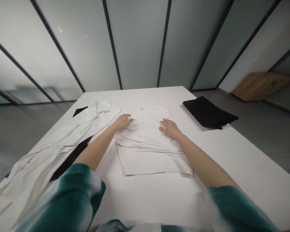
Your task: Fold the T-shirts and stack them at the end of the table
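A white T-shirt [152, 158] lies flat on a white table [145, 96], its hem toward me and creases across its middle. My left hand [122, 122] rests palm down on the shirt's upper left part, near the collar. My right hand [170, 129] lies flat on its right side, and neither hand grips the cloth. Just left of my left hand is a long crumpled white garment [62, 141], partly covering a black garment [70, 161]. My green-and-white sleeves cover both forearms near the bottom of the view.
A folded black garment [207, 112] sits at the table's far right. Frosted glass panels with dark frames [140, 42] stand beyond the table. A wooden cabinet [261, 86] stands on the grey floor at the right.
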Motion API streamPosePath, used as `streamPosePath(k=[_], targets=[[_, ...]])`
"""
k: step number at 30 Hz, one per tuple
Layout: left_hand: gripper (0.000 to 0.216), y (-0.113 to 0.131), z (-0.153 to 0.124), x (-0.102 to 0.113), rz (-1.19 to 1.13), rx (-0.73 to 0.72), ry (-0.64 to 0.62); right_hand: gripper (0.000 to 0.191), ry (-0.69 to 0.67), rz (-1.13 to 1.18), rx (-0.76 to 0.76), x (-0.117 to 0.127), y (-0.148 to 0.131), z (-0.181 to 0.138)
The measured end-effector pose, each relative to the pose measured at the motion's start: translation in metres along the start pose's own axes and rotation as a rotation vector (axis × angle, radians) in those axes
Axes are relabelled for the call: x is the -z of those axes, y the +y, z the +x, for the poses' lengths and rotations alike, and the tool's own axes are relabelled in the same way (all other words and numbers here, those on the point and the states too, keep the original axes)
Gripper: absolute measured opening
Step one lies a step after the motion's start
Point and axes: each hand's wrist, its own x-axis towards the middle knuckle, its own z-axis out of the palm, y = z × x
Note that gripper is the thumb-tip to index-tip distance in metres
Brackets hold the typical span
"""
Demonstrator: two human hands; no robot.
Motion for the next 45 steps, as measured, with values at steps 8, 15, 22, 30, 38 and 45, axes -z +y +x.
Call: streamPosePath(k=[8,15,22,30,38,45], targets=[[0.075,0.0,-0.016,-0.033,0.364,0.132,-0.095,0.056,-0.007,0.014,-0.005,0.0,0.0,0.0],[0.073,-0.013,0.003,-0.03,0.388,0.109,-0.065,0.06,0.088,0.061,0.03,-0.007,0.003,0.001],[0.05,0.019,-0.025,-0.018,0.363,0.071,0.112,0.042,0.12,0.026,0.003,0.007,-0.002,-0.003],[0.071,0.045,-0.058,-0.029,0.344,0.108,-0.014,0.06,0.01,-0.023,-0.044,0.002,-0.009,-0.002],[0.088,0.041,-0.01,-0.03,0.289,0.183,-0.161,0.07,-0.082,-0.023,-0.064,0.002,-0.002,0.036],[0.064,0.025,0.024,-0.022,0.244,0.018,-0.079,0.053,-0.061,0.14,-0.126,0.027,0.009,0.074]])
